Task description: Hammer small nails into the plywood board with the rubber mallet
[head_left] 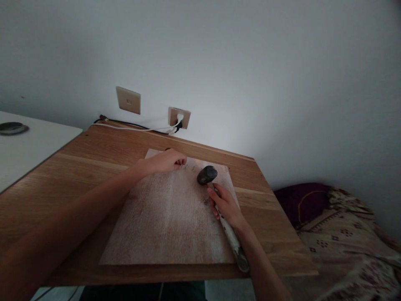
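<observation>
A pale wooden board point(169, 217) lies on a brown wooden table point(94, 167). My right hand point(226, 205) is wrapped round the worn handle of a hammer point(207, 174), whose dark head hovers over the board's far right part. My left hand point(166, 161) rests at the board's far edge with its fingers pinched together, apparently on a small nail that I cannot make out. A few small nails point(189, 167) stand in the board between the left hand and the hammer head.
A wall socket point(179, 117) with a white plug and cables sits behind the table. A white surface point(28, 146) with a dark round object point(12, 128) adjoins on the left. Patterned fabric point(341, 242) lies at the right, below table height.
</observation>
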A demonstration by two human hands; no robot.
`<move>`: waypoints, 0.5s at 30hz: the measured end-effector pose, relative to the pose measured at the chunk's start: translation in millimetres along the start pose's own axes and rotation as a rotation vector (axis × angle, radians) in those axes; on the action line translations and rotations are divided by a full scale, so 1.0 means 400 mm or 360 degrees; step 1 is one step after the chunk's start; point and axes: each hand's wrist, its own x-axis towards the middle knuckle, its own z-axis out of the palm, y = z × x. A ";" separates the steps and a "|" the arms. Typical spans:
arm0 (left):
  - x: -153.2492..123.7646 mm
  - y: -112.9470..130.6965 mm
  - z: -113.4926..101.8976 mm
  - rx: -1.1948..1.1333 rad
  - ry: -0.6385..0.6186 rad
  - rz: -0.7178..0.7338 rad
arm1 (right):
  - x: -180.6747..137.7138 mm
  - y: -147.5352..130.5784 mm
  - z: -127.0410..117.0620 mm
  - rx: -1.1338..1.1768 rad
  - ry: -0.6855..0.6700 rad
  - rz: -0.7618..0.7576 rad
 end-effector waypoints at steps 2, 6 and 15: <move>0.004 -0.020 0.003 -0.0130 -0.0009 -0.0024 | 0.010 -0.014 0.007 -0.0008 -0.0029 -0.0018; 0.004 -0.045 0.005 -0.0284 0.0056 -0.0095 | 0.048 -0.053 0.031 0.0028 -0.0080 -0.0075; -0.004 -0.019 0.010 -0.0162 0.0080 -0.0213 | 0.132 -0.115 0.083 0.0025 -0.0152 -0.0150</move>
